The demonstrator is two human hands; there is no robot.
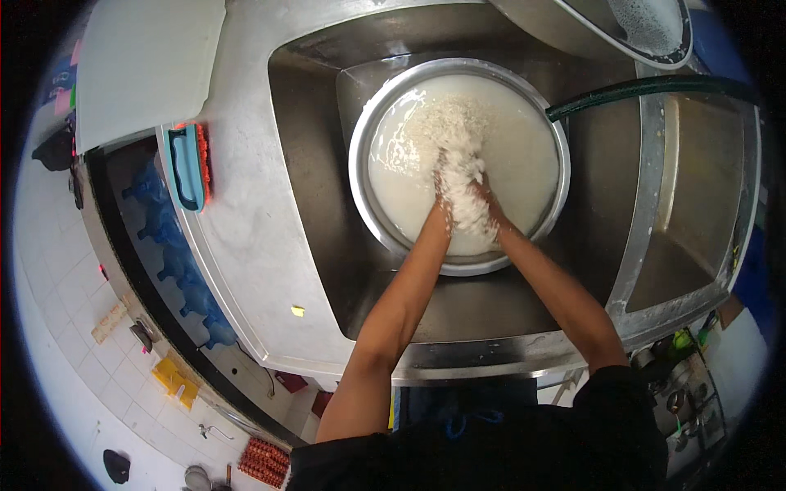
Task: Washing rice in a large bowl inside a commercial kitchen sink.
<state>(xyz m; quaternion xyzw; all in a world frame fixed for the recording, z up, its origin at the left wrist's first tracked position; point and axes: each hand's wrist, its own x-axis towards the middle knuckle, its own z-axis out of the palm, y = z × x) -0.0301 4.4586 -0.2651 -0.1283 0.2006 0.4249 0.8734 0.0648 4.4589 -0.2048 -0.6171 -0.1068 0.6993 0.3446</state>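
Note:
White rice grains point(468, 200) are heaped between my two cupped hands, and loose grains tumble off them. My left hand point(443, 190) supports the heap from the left side, and my right hand point(486, 199) from the right. Rice covers most of the fingers of both hands. They are at the middle of a wide round metal basin point(358, 164), filled with cloudy, milky water point(524, 159). More grains show in the water just beyond my hands. The basin stands inside a deep steel sink point(594, 213).
A dark green hose point(647, 87) reaches over the sink's right side to the basin rim. At the upper right is a metal pot point(565, 24) with foam. A blue brush with orange bristles point(188, 168) lies on the left steel counter point(246, 221), near a pale board point(147, 74).

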